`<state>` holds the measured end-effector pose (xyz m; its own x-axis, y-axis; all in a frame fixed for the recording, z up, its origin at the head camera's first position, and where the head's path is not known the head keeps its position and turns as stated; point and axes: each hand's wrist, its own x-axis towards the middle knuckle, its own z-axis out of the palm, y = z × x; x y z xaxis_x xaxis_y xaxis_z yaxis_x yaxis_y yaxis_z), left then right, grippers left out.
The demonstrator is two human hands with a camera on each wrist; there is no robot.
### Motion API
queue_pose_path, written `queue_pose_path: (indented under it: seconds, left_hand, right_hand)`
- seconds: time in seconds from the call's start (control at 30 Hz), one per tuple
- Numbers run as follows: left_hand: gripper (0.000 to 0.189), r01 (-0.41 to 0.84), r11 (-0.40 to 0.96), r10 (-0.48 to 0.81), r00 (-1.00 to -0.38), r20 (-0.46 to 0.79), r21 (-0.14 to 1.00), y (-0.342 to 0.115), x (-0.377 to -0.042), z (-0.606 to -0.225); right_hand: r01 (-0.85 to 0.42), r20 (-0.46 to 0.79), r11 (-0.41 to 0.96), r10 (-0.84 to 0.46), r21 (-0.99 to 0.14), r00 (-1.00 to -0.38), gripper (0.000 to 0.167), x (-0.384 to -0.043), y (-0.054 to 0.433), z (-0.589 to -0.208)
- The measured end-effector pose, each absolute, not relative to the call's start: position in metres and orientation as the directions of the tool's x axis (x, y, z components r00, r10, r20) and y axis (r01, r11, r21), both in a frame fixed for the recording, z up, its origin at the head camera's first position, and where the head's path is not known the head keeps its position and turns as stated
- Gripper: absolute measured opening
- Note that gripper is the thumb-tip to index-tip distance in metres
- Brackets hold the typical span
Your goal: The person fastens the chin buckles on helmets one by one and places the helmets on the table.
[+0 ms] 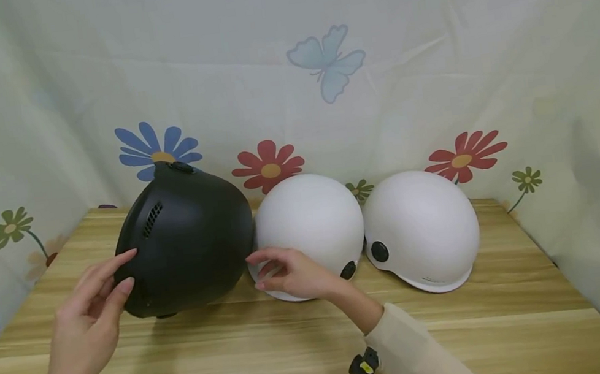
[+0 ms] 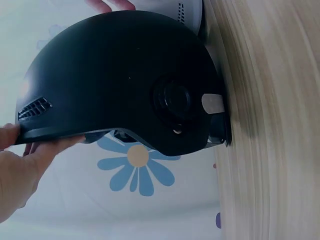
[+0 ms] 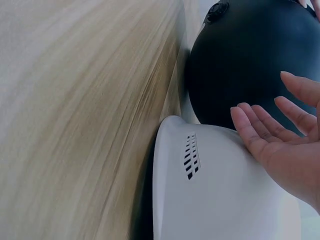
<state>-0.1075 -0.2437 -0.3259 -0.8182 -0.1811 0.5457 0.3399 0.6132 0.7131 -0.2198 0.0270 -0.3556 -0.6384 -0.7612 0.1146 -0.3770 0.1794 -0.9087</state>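
Observation:
A matte black helmet (image 1: 189, 243) is tipped up on the table at the left, one end low against the wood. My left hand (image 1: 84, 322) pinches its rim, thumb on one side and fingers on the other; the left wrist view shows the same grip beside a small vent (image 2: 34, 109). Close to the right side of the black shell is my right hand (image 1: 293, 271), its fingers loosely bent. That hand passes in front of a white helmet (image 1: 309, 217), whose grille of slots (image 3: 191, 157) shows in the right wrist view.
A second white helmet (image 1: 421, 228) sits to the right, beside the first. Behind the wooden table (image 1: 232, 367) hangs a pale cloth (image 1: 403, 70) printed with flowers and a butterfly. A small black device (image 1: 363, 366) is by my right sleeve.

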Motion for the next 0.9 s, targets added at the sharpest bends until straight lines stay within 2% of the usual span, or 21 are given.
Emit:
queue_pose_path:
  seconds: [0.2,0.37,0.47,0.57,0.67,0.77,0.9]
  left_hand:
    - [0.041,0.325,0.59,-0.179,-0.84,0.512,0.739,-0.245,-0.105,-0.325]
    - [0.039,0.248,0.596,-0.241,-0.852,0.465,0.764,-0.249,-0.104,-0.326]
    - [0.041,0.208,0.532,-0.288,-0.867,0.406,0.821,-0.252,-0.104,-0.327]
    - [0.043,0.216,0.356,-0.317,-0.887,0.335,0.909,-0.255,-0.106,-0.327]
    - [0.044,0.301,0.065,-0.324,-0.895,0.305,0.952,-0.259,-0.109,-0.328]
    - [0.046,0.419,-0.213,-0.316,-0.884,0.343,0.883,-0.262,-0.112,-0.329]
    - [0.049,0.494,-0.402,-0.319,-0.865,0.387,0.771,-0.265,-0.115,-0.33]
  right_hand:
    - [-0.35,0.08,0.202,-0.758,-0.915,-0.648,0.043,-0.218,0.024,-0.358]
    - [-0.333,0.063,0.213,-0.753,-0.919,-0.655,0.046,-0.218,0.023,-0.362]
    - [-0.333,0.062,0.217,-0.75,-0.917,-0.659,0.048,-0.218,0.023,-0.362]
    - [-0.33,0.053,0.228,-0.747,-0.916,-0.663,0.05,-0.218,0.021,-0.362]
    - [-0.321,0.044,0.233,-0.744,-0.918,-0.667,0.052,-0.218,0.019,-0.363]
    - [-0.301,0.037,0.23,-0.737,-0.926,-0.675,0.055,-0.218,0.017,-0.364]
    - [-0.268,0.019,0.231,-0.724,-0.935,-0.69,0.059,-0.219,0.014,-0.366]
